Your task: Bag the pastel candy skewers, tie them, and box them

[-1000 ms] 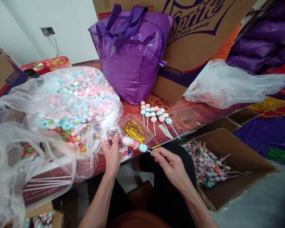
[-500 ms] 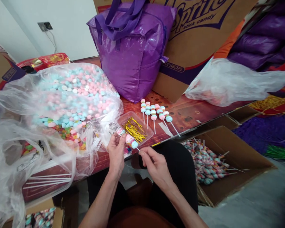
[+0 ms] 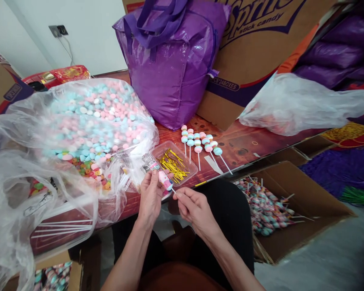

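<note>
My left hand (image 3: 149, 195) is closed on a small clear wrapper (image 3: 154, 166) with a pink and blue candy skewer (image 3: 165, 181) inside it. My right hand (image 3: 191, 206) pinches the skewer's white stick just below the candies. Both hands meet at the table's front edge, in front of a clear tray of gold twist ties (image 3: 173, 163). Several finished unwrapped skewers (image 3: 200, 142) lie in a row behind the tray.
A big clear bag of pink and blue candies (image 3: 94, 117) fills the left of the red table (image 3: 248, 146). A purple bag (image 3: 172, 64) and a cardboard box (image 3: 255, 48) stand behind. An open carton of wrapped skewers (image 3: 269, 210) sits at right. White sticks (image 3: 63, 228) lie at left.
My right hand has pushed the skewer leftwards into the wrapper held by my left hand; the candies, exposed a second ago, now sit inside it. The hands have drawn closer together.
</note>
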Available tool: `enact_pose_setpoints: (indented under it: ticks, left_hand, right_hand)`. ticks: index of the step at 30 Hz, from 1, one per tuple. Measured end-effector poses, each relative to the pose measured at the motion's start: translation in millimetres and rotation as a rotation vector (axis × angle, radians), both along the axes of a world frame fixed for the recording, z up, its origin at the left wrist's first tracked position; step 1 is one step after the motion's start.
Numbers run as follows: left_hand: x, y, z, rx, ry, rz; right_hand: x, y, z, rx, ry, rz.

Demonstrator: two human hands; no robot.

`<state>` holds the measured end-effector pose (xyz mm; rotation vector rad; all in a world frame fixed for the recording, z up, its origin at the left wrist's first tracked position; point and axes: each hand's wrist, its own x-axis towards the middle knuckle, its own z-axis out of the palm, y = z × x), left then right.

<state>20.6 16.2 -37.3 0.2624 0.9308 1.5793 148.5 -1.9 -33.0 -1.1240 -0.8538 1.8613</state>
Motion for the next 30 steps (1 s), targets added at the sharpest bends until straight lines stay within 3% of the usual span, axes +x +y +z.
enact_pose_setpoints:
  ticks: [6,9,12,18,25,30]
  left_hand:
    - [9.6,-5.5,1.3,0.023,0.07,-0.064]
    - [4.9,-3.5,3.7,0.035,0.055,-0.03]
    - [-2.0,-2.3,6.5,0.051,0.066,-0.022]
    - [-2.5,-8.6,7.2,0.066,0.215,-0.145]
    - [-7.3,-16.6,6.8,0.006,0.247,-0.121]
    - [-9.7,-23.4,7.4,0.042,0.273,-0.137]
  right_hand:
    - [-16.2,5.1,1.8,0.104,-0.025,-0.094]
    - [-11.7,2.1,4.5,0.203,-0.151,-0.008]
    - [-0.9,-3.2,6.3,0.204,-0.221,0.128]
    - [2.4,-6.9,3.3,0.318,-0.317,0.121]
    - [-17.5,-8.4,1.9,0.309,-0.268,0.085]
    - [-29.7,-8.1,10.3,0.353,-0.237,0.088]
